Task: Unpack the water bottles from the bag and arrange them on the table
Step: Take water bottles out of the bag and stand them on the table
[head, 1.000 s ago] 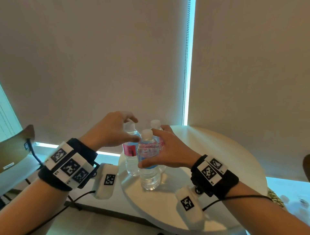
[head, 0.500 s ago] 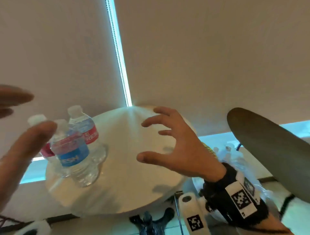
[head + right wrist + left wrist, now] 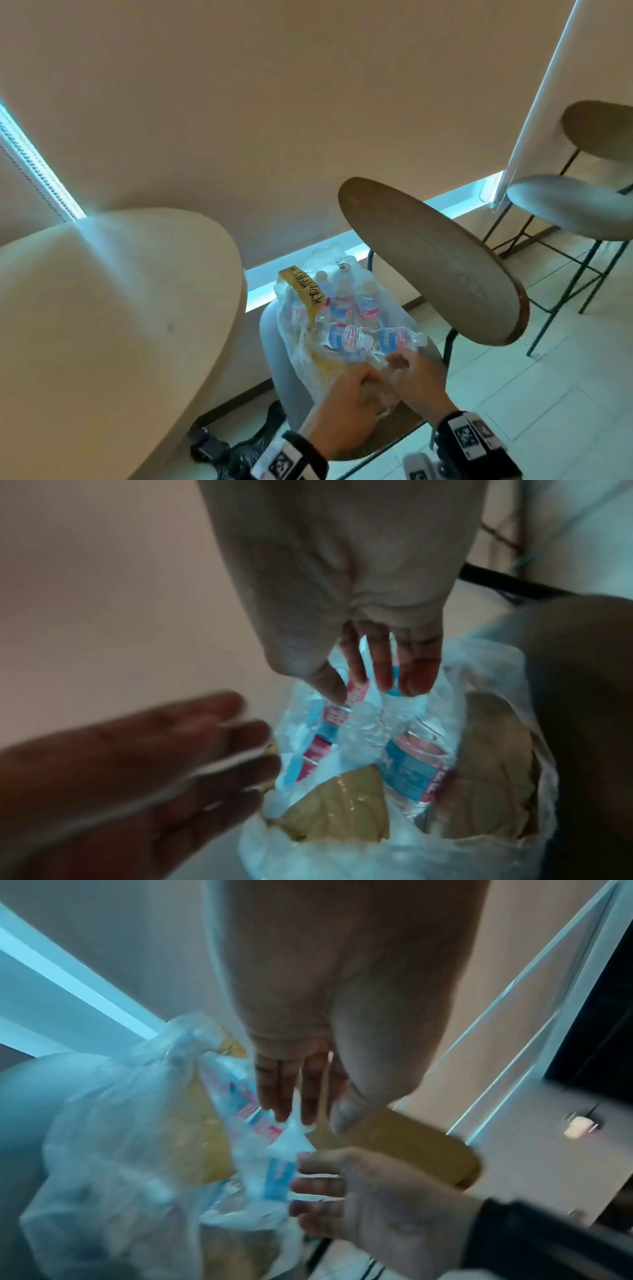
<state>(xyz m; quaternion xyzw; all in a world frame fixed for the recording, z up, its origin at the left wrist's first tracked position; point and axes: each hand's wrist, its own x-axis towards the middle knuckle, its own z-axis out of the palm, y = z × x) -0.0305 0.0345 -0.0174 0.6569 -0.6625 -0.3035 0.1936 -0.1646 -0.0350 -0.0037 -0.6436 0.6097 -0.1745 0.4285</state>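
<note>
Head view, lower centre of the frame: one clear plastic bag (image 3: 301, 342) on a chair seat, holding water bottles (image 3: 366, 308) with red-and-blue labels, some upright toward the back, two lying on their sides on top. Table (image 3: 113, 308) at left of the frame, its visible part bare (any bottles already set out lie outside this picture).

Left hand (image 3: 346, 390): fingers extended and relaxed in both wrist views, at the bag's mouth, gripping nothing we can make out. Right hand (image 3: 416, 373): fingertips down on the nearer lying bottle (image 3: 399, 339); whether they have closed round it we cannot tell, the frames being blurred.

Handling note, as we judge it: we hold the film aside with the left hand, take the top lying bottle by its body, and lift it clear of the loose plastic, so the upright ones behind are not toppled.
</note>
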